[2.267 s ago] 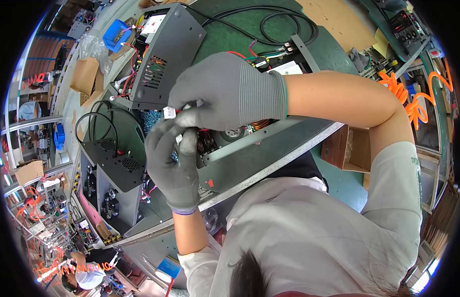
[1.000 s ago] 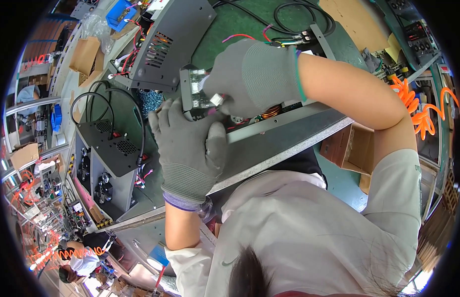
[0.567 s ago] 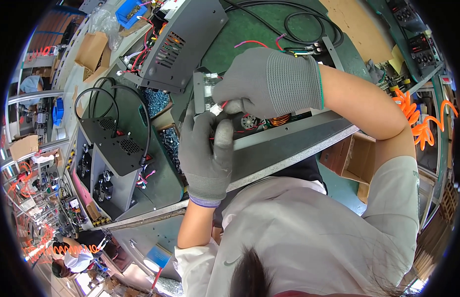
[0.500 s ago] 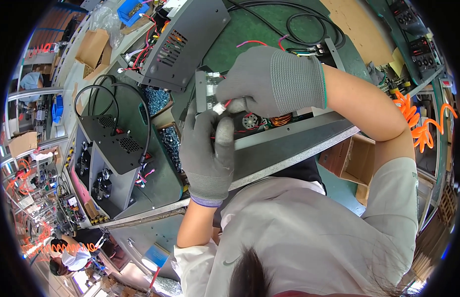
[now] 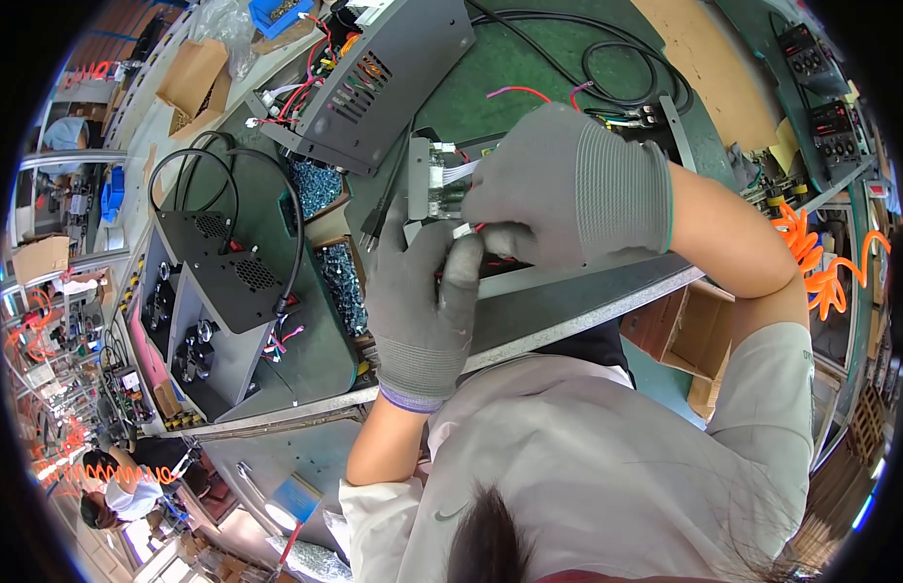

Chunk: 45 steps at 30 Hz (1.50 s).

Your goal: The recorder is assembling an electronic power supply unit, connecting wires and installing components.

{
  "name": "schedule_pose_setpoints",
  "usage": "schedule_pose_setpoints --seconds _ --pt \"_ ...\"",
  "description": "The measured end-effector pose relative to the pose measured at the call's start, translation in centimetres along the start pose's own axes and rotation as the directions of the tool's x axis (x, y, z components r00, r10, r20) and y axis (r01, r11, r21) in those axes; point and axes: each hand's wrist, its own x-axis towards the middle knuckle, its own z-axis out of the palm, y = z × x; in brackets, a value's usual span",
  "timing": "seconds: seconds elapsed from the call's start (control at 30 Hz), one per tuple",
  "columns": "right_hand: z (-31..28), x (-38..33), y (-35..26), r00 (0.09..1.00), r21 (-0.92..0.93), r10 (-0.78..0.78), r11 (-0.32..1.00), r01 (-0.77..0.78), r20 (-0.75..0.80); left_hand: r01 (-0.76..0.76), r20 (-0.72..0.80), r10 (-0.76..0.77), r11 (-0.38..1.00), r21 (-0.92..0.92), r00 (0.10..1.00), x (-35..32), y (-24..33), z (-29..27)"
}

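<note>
A grey metal panel (image 5: 419, 183) with white plugs stands at the left end of an open chassis on the green bench. My gloved left hand (image 5: 420, 306) is closed about the panel's lower end, its thumb raised beside a small white wire connector (image 5: 461, 230). From the right, my gloved right hand (image 5: 553, 189) reaches over the chassis, fingers bent and pinched at the connector and its short red wire. Pale wires (image 5: 459, 172) run from a panel plug under the right hand. That hand hides most of the chassis interior; the exact fingertip contact is partly covered.
A dark slotted metal case (image 5: 374, 87) with loose wires stands beyond my hands. Bins of screws (image 5: 340, 282) lie left, beside another black unit (image 5: 223, 277). A coiled black cable (image 5: 626, 58) lies at the back. An open cardboard box (image 5: 699, 330) sits below the bench edge.
My right hand has turned and shifted slightly right and down, over more of the chassis. Pale wires at the panel now show. The whole view has shifted a little.
</note>
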Motion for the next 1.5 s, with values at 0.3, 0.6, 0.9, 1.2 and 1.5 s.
schedule_pose_setpoints --seconds 0.3,0.6,0.9,1.2,1.5 --pt "0.6 0.1 0.9 0.970 0.029 -0.091 0.995 0.100 -0.225 0.040 0.015 -0.040 0.998 0.053 0.999 0.2 1.0 -0.4" --pt "1.9 1.3 0.9 0.991 -0.026 0.123 0.992 -0.124 -0.046 -0.064 -0.243 -0.051 0.894 -0.443 0.969 -1.7 -0.6 2.0" --pt "3.2 2.2 0.7 0.996 -0.026 0.075 0.997 -0.077 -0.055 -0.076 -0.200 -0.018 0.889 -0.452 0.980 -2.9 -1.6 2.3" --pt "4.0 2.1 0.8 0.984 -0.035 0.039 0.998 -0.046 -0.174 -0.101 -0.221 0.010 0.909 -0.404 0.975 -2.7 -1.9 2.3" --pt "2.9 2.6 -0.8 0.983 -0.048 0.174 0.983 -0.177 -0.054 -0.099 -0.231 0.006 0.912 -0.397 0.973 -2.7 -2.4 2.5"
